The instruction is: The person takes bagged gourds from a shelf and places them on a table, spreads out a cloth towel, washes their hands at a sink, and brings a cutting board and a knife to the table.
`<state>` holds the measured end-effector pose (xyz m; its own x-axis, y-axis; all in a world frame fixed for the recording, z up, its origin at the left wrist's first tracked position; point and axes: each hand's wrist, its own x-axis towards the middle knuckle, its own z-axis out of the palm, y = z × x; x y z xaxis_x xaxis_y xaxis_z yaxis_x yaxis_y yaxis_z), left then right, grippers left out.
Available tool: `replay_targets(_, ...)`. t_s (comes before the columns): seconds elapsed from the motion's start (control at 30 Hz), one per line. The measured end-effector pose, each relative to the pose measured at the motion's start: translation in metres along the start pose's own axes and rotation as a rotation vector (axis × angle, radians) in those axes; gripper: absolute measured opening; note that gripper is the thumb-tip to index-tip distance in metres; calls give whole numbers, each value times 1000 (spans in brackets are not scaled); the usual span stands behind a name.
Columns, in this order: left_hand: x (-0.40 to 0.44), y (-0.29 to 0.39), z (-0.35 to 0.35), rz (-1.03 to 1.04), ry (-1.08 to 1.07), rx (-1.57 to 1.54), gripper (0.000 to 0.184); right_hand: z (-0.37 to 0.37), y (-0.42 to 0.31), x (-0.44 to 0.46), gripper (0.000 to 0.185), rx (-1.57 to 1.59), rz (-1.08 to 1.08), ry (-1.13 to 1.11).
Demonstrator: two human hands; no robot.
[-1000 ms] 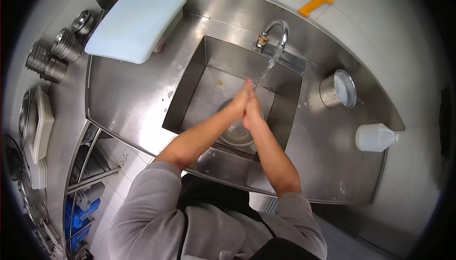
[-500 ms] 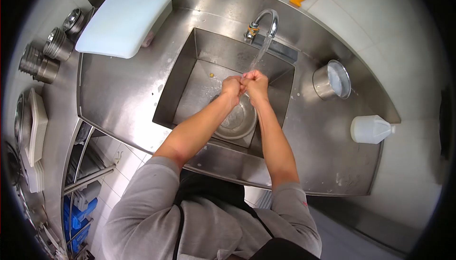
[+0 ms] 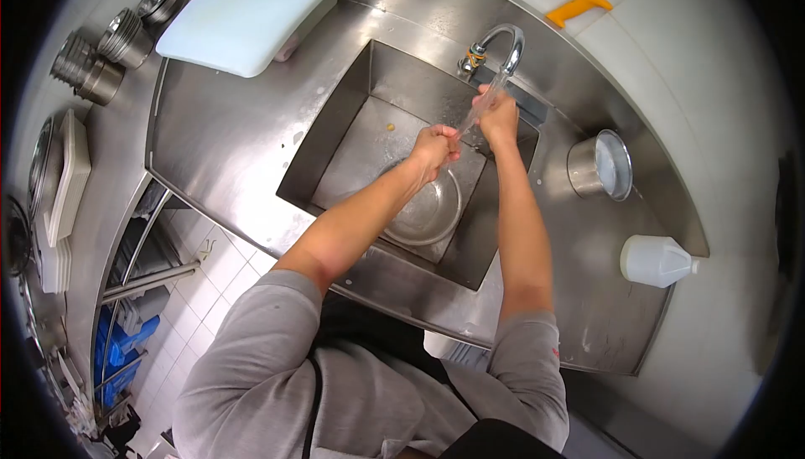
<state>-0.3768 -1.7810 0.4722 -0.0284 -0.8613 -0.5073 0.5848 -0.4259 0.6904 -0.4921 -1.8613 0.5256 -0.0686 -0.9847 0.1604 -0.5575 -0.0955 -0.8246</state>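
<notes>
as water (image 3: 475, 115) meets loosely curled left fingers (image 3: 453, 145), right fingers (image 3: 484, 101) curl nearby.

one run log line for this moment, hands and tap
left hand: curled, over sink | right hand: under tap, at water stream | tap: running | round bowl: in sink

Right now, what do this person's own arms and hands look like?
The left hand and right hand are bare, without visible gloves or watches. Grey short sleeves leave the forearms uncovered; the right sleeve has a small reddish mark on its outer side.
</notes>
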Motion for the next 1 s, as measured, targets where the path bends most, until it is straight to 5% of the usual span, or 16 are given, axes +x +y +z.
replay_targets(0.13,-13,11,-9,-26,-42,33,16,5,-2,31,7,-174,-89,90)
replay_targets(0.23,-19,5,-30,-95,-3,80,15,7,3,9,14,408,459,-279)
replay_targets(0.3,-14,5,-33,-78,41,63,15,14,-11,-39,17,467,560,-360)
replay_targets(0.33,-10,-2,-32,-41,67,36,16,29,18,-62,21,535,443,-366)
replay_targets(0.5,-29,-21,-3,-23,52,-537,33,37,4,-122,85,676,624,-321)
replay_targets(0.6,-49,-32,19,-76,-96,-156,48,28,50,-94,96,776,817,-255)
replay_targets(0.67,-56,-14,37,-17,-93,-85,49,11,2,-90,88,796,840,-230)
replay_targets(0.77,-33,-2,26,-151,88,-346,33,27,26,-108,91,424,444,-373)
replay_targets(0.8,-46,5,21,-143,-48,-208,34,30,55,-89,65,389,183,-466)
replay_targets(0.83,-46,-7,14,-109,-188,-53,33,23,89,-59,57,-140,-55,-360)
replay_targets(0.87,-47,-19,5,-72,-311,111,33,5,56,-37,49,-268,294,-394)
replay_targets(0.9,-67,-9,6,-45,-347,128,30,-3,49,-32,48,-204,18,-155)
replay_targets(0.93,-72,-7,3,4,-350,383,29,3,80,7,46,-229,107,-189)
replay_targets(1.0,-69,-8,-20,-10,-386,710,39,2,48,36,47,-394,-55,-54)
